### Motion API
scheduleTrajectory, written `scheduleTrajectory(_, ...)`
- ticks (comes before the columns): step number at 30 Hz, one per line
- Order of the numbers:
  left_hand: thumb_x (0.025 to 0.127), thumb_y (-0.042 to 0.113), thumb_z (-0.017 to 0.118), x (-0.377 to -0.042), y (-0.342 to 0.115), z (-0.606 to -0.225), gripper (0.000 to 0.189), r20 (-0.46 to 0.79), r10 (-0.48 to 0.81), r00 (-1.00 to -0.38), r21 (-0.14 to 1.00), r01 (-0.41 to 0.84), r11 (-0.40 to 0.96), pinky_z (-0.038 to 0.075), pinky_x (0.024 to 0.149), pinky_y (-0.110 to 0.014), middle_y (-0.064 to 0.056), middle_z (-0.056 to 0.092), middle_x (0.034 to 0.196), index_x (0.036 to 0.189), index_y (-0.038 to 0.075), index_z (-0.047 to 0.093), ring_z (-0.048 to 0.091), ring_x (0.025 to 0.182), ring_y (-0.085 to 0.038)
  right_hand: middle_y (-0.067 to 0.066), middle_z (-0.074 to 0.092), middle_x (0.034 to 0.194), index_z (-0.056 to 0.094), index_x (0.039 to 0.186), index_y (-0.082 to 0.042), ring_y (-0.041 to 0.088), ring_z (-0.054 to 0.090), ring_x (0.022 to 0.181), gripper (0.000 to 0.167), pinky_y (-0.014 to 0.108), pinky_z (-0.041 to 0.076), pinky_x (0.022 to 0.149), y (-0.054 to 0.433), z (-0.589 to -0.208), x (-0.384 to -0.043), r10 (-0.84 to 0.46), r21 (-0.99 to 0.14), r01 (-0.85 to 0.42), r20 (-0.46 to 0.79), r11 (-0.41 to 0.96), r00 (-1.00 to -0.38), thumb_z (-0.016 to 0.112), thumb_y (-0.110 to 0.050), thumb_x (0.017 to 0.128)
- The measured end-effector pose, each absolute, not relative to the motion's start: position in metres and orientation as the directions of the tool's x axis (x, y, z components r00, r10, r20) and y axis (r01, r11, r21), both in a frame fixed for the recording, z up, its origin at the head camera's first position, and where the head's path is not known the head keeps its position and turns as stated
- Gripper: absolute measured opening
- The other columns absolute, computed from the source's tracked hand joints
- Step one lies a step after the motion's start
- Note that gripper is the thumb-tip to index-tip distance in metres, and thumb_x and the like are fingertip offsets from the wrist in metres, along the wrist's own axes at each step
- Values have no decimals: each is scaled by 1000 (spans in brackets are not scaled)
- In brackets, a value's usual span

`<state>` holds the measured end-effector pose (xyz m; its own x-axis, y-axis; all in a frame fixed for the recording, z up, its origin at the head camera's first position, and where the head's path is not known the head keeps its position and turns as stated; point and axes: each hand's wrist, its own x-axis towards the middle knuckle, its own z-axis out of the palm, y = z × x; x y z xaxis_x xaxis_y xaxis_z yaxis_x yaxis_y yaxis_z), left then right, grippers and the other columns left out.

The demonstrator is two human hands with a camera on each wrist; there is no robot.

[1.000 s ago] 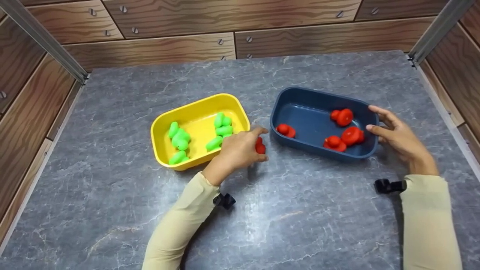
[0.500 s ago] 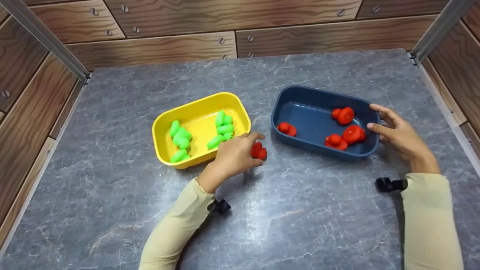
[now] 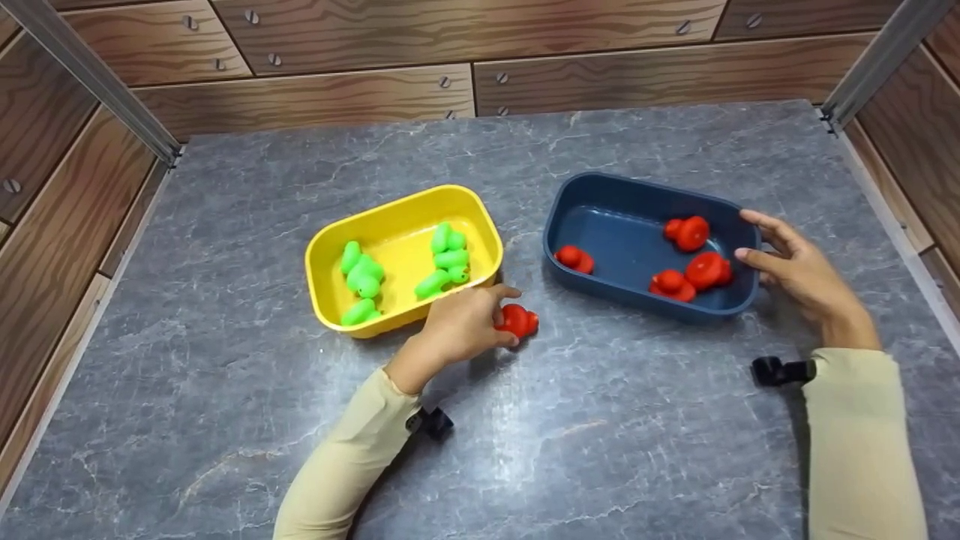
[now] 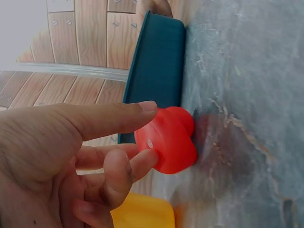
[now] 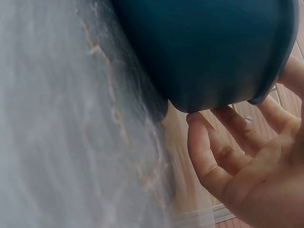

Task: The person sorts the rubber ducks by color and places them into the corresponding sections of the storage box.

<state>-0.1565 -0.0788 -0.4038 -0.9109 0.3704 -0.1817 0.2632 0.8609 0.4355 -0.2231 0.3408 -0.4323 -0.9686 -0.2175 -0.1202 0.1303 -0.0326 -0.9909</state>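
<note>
My left hand (image 3: 465, 324) pinches a red rubber duck (image 3: 517, 321) between thumb and fingers, just in front of the gap between two bins. In the left wrist view the duck (image 4: 168, 140) lies tipped close to the tabletop; whether it touches is unclear. A blue bin (image 3: 630, 184) at the right contains several red rubber ducks (image 3: 673, 286). My right hand (image 3: 806, 281) grips that bin's right end, its thumb over the rim. Seen from the right wrist, fingertips (image 5: 194, 118) press the bin's outer wall (image 5: 204, 52).
Left of the blue bin stands a yellow bin (image 3: 382, 207) with several green rubber ducks (image 3: 363, 279) inside. Both bins sit on a grey marbled tabletop (image 3: 615, 442). Wood-patterned panels (image 3: 360, 37) border the back and sides, with metal posts at the corners.
My left hand has come toward the front and slightly left with the red rubber duck, which now shows more fully. My right hand stays at the blue bin's end.
</note>
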Motion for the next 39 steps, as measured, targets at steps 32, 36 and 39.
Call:
scheduleTrajectory(32, 80, 35, 78, -157, -81, -426, 35, -141, 397, -907, 488, 285, 825, 41, 56, -28, 5, 68, 80, 111, 23, 67, 60, 70, -12, -4, 49, 119, 48, 139, -22, 4, 63, 81, 51, 17, 52, 61, 342, -434, -223, -218, -994, 111, -105, -15, -970, 62, -4, 92)
scheduleTrajectory(36, 81, 32, 77, -157, -81, -427, 30, -107, 390, -914, 503, 289, 815, 41, 56, -29, 5, 70, 82, 108, 23, 68, 62, 73, -14, -5, 48, 121, 46, 141, -23, 4, 62, 85, 53, 17, 52, 63, 342, -434, -223, -212, -992, 127, -126, 7, -969, 62, -5, 93)
scheduleTrajectory(39, 81, 31, 76, -157, -81, -427, 28, -69, 374, -925, 515, 288, 807, 42, 58, -30, 3, 70, 86, 106, 23, 68, 63, 76, -15, -5, 47, 122, 45, 141, -22, 3, 61, 88, 54, 17, 53, 64, 342, -433, -223, -214, -991, 134, -132, 6, -968, 61, -5, 93)
